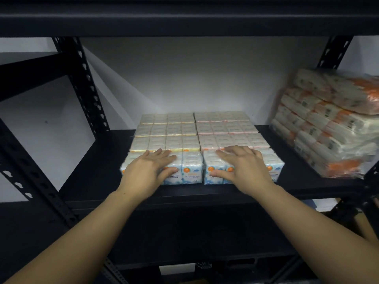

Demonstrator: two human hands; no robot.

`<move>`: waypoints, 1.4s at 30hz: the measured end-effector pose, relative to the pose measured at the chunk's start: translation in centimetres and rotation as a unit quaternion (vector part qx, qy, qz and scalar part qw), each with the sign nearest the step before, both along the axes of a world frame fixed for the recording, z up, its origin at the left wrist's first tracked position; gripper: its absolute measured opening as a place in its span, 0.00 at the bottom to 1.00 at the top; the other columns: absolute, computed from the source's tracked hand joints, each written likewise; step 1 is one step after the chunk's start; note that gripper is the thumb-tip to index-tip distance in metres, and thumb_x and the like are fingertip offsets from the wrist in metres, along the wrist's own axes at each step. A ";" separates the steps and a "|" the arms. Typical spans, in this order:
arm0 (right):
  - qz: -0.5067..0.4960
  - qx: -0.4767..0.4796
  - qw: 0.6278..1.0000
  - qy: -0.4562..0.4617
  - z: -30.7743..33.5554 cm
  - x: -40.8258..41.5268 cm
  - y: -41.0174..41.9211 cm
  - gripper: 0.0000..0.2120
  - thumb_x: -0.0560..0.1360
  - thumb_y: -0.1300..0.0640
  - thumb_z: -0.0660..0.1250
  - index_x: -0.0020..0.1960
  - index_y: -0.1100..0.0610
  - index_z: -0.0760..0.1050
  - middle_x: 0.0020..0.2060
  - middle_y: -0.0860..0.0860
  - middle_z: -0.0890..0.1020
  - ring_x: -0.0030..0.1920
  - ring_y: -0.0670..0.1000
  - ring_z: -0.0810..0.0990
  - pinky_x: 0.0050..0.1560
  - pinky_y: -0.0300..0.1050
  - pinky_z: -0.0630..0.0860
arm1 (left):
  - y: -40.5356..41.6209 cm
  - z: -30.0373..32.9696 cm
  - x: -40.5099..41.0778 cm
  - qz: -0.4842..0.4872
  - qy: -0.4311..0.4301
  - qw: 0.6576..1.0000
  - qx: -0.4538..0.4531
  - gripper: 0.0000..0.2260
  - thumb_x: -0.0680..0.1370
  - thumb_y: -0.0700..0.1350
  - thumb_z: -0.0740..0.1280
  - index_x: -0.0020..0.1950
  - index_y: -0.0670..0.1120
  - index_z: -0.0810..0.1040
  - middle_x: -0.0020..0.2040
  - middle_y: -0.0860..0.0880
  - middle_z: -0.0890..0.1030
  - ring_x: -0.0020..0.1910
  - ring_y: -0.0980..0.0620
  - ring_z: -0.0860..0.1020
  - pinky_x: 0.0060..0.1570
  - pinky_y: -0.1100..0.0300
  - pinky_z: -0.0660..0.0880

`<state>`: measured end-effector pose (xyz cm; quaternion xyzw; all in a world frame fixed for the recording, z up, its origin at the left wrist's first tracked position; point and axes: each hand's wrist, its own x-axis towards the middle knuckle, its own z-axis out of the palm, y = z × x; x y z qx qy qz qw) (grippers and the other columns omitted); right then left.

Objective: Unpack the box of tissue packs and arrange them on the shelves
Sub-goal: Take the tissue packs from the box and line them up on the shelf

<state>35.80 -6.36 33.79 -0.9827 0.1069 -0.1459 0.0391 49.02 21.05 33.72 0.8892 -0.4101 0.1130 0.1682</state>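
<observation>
Several wrapped mini tissue packs lie in two columns on the black shelf (98,173). The front row has blue-and-white packs. My left hand (146,173) rests on the front left pack (191,168), fingers spread over its top and thumb on its front face. My right hand (245,168) lies the same way on the front right pack (213,169). Behind them are yellow-edged packs (164,132) on the left and pink-edged packs (227,130) on the right. The box is not in view.
A tall stack of larger orange-and-white tissue bundles (328,128) fills the shelf's right end. Black perforated uprights (86,83) stand at the back left and right. Another shelf board (184,19) hangs close overhead. A white wall is behind.
</observation>
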 end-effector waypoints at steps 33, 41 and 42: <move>-0.007 -0.057 0.994 0.097 1.2 3.5 -0.7 0.59 0.61 0.13 0.56 0.84 0.41 0.47 0.84 0.51 0.52 0.83 0.55 0.51 0.81 0.61 0.51 | -3.4 0.3 2.6 0.027 -0.055 0.984 0.170 0.49 0.70 0.82 0.54 0.84 0.60 0.44 0.85 0.48 0.49 0.84 0.45 0.50 0.81 0.40 0.50; -0.007 -0.049 0.994 0.096 1.4 3.2 -0.6 0.60 0.61 0.13 0.57 0.84 0.42 0.48 0.84 0.51 0.53 0.83 0.55 0.52 0.81 0.61 0.51 | -3.3 0.5 2.3 0.028 -0.037 0.986 0.160 0.50 0.69 0.82 0.57 0.84 0.60 0.45 0.85 0.48 0.50 0.84 0.46 0.50 0.81 0.41 0.48; -0.006 -0.040 0.994 0.101 1.5 3.1 -0.6 0.61 0.60 0.13 0.58 0.84 0.42 0.48 0.84 0.51 0.53 0.83 0.55 0.51 0.81 0.62 0.50 | -3.2 0.6 2.2 0.027 -0.027 0.987 0.158 0.51 0.68 0.82 0.58 0.84 0.60 0.46 0.85 0.48 0.50 0.84 0.46 0.50 0.81 0.41 0.48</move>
